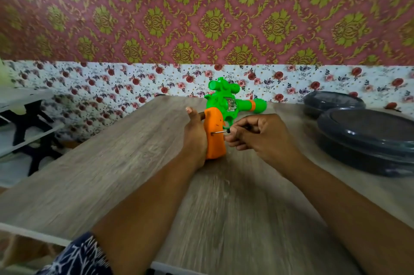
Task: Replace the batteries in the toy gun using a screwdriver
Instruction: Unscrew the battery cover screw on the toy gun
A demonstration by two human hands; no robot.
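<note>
Toy gun (226, 109) stands grip-down on table (112, 185) | my left hand (195, 138) wraps orange grip, steadying it | right hand (257, 135) fingers pinch screwdriver (220, 132), tip at grip's screw, likely the battery cover

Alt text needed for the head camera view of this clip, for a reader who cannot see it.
A person's right hand holds a small screwdriver, tip against the orange grip of a green toy gun, which the left hand steadies on a wooden table. Two dark round lidded containers sit at right.
</note>
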